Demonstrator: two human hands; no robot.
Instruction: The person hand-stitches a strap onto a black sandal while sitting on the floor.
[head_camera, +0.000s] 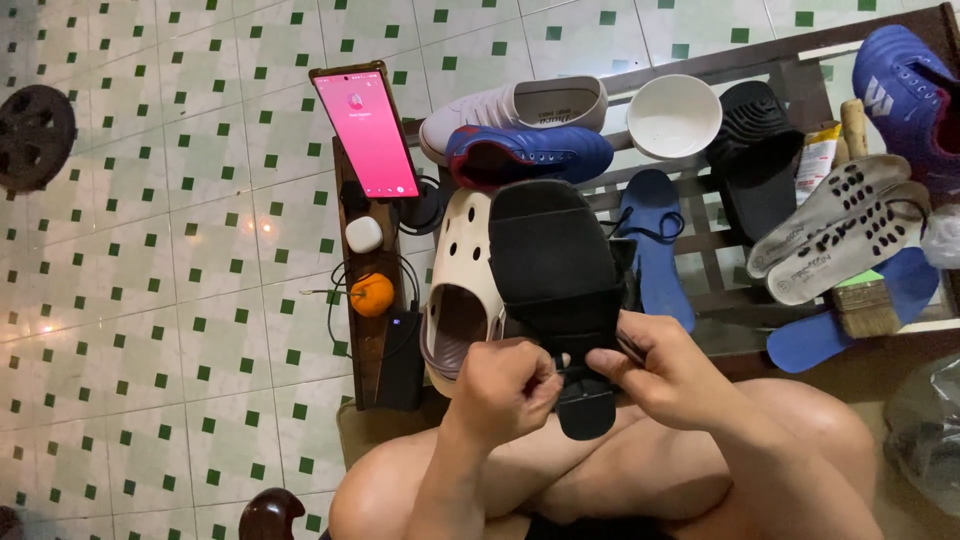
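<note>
Nearest the camera, above the bare knees, both hands close on the near end of a black sandal (556, 275). The left hand (503, 385) has its fingers curled tight in a pinching grip at the sandal's near edge, and the right hand (665, 375) pinches the same end from the 3 o'clock side, thumb and fingers closed on the dark material. What the fingertips pinch between them is too small to tell. Held at one end like this, the sandal is steadied over the lap, apparently so that end can be worked on close up.

The sandal's long axis runs from 6 o'clock to 12 o'clock, its far end pointing away from the person and tilted slightly toward 11.

Just behind it, at 10 o'clock, a cream clog (462, 290) lies partly covered by the sandal. Further out on the slatted counter (720, 65) lie a blue insole (658, 240), a blue shoe (535, 155) and a white shoe (515, 108), with a white bowl (673, 115) at 1 o'clock. At 11 o'clock a phone (366, 130) with a pink screen stands propped, angled toward the person, an orange fruit (372, 295) below it.
</note>
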